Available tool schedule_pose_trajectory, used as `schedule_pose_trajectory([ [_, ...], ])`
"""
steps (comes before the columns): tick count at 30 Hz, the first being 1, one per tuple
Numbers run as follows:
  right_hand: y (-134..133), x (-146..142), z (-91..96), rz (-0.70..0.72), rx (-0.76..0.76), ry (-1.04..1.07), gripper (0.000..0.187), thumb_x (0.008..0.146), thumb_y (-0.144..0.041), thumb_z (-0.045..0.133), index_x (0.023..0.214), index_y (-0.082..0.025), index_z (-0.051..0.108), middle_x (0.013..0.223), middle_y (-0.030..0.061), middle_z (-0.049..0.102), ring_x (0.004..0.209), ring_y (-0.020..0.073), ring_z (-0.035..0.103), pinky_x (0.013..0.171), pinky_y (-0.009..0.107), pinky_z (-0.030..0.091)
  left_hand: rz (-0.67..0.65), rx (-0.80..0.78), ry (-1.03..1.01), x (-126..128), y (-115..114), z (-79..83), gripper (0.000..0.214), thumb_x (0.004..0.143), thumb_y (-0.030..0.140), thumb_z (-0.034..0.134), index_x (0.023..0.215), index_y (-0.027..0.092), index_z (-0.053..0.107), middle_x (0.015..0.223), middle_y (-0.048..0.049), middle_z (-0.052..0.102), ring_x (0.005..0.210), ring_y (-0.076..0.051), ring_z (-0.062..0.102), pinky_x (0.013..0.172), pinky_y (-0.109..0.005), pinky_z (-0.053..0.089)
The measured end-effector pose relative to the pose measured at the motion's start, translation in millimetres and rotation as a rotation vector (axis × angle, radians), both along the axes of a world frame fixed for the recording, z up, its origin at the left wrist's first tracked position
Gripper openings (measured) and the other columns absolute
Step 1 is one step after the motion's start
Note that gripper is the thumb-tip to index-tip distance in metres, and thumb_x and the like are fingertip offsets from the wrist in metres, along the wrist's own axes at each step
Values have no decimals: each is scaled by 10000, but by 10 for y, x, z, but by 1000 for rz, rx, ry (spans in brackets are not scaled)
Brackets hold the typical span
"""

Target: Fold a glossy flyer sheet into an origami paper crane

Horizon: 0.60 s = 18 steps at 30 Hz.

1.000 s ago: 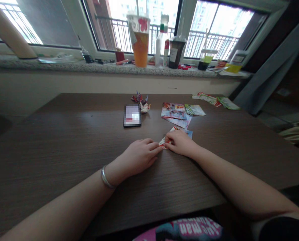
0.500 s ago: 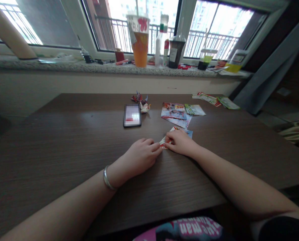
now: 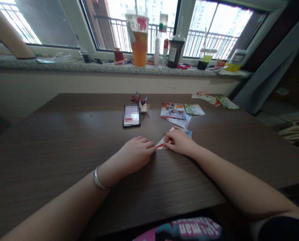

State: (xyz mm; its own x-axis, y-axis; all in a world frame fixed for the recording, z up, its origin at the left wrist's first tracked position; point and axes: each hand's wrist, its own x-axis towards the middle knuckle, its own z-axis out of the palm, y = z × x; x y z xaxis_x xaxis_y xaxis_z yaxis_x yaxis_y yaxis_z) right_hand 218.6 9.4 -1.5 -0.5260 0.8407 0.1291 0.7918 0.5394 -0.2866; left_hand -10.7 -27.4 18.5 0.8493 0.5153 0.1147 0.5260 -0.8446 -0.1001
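A small folded piece of printed paper [image 3: 161, 145] lies on the dark wooden table [image 3: 64, 144] between my hands. My left hand [image 3: 134, 154], with a silver bracelet on its wrist, has its fingers curled and pinches the paper's left tip. My right hand [image 3: 180, 142] presses down on the paper's right part with closed fingers. Part of the paper is hidden under my right hand.
A phone [image 3: 131, 115] lies beyond my hands. Small folded paper figures [image 3: 140, 101] sit behind it. Printed leaflets [image 3: 176, 112] and more paper [image 3: 214, 99] lie to the right. Drink cups [image 3: 138, 39] and bottles [image 3: 159, 42] stand on the windowsill.
My left hand has slid a little to the left along the paper, so more of the paper's pointed left end shows. My right hand has stayed in place.
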Motion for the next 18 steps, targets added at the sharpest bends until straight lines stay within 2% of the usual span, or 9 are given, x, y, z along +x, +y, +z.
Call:
schedule_pose_trajectory([
  [13,-29,14,10,-2,-7,6,175,808,-351,675,759,-189,631,769,19,686,761,174,595,712,285,327,17,-100,-17,-38,18,57,236,850,127,530,1034,185,666,1020,-55,670,963,-206,604,875,-350,482],
  [18,-15,34,-15,12,-1,4,183,808,-362,675,766,-188,633,749,16,675,745,174,585,729,296,330,8,-130,-85,-67,42,26,245,831,99,523,1006,191,668,1031,-47,673,955,-192,609,874,-334,495],
])
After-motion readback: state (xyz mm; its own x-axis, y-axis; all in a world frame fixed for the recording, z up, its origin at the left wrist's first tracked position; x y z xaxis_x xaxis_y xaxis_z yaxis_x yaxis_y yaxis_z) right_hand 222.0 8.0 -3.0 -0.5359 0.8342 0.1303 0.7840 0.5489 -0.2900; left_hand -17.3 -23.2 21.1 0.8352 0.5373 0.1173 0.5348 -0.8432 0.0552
